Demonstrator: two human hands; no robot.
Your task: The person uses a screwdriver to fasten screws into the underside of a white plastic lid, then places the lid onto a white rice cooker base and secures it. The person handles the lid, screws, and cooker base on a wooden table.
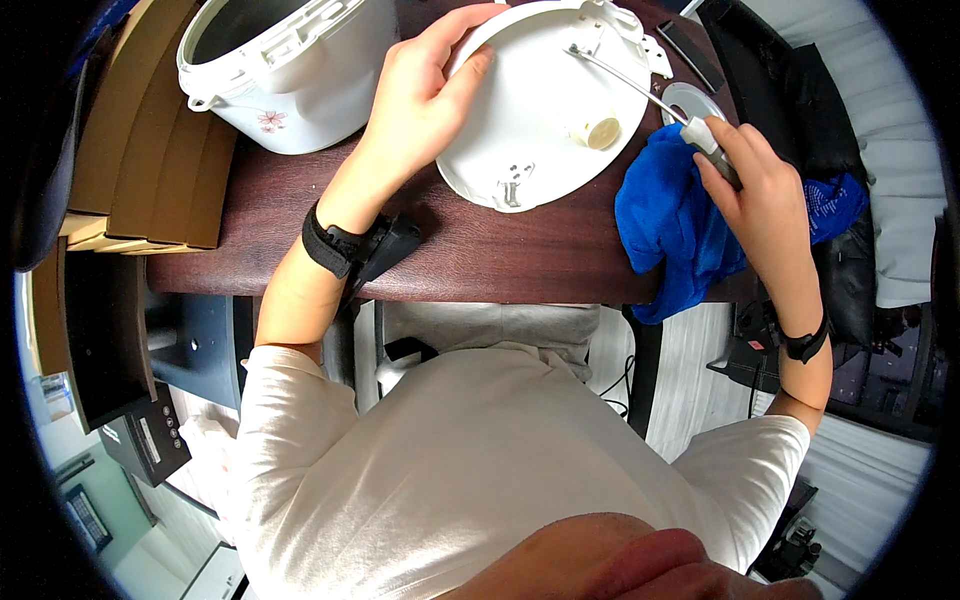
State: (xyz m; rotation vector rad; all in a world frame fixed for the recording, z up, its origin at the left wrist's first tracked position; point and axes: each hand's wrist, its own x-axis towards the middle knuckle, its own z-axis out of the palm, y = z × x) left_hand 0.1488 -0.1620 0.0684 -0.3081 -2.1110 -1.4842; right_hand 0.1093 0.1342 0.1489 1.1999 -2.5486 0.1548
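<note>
A white oval appliance lid [540, 95] lies on the dark wooden table, showing a yellowish round part [603, 133] and small metal fittings near its rim. The fingers of my left hand [425, 95] are closed on the lid's left edge, thumb on the near face. In my right hand [760, 190] is a screwdriver [702, 136] with a grey-and-white handle. Its metal shaft slants up and left across the lid, and the tip meets a small fitting near the far edge. Whether a screw sits under the tip is too small to tell.
A white rice cooker body [325, 100] with a flower print stands at the left, beside brown cardboard boxes [150, 130]. Under my right hand, a blue cloth [665, 200] hangs over the table's front edge. A pale round part [690, 98] and a dark flat object [690, 55] lie behind it.
</note>
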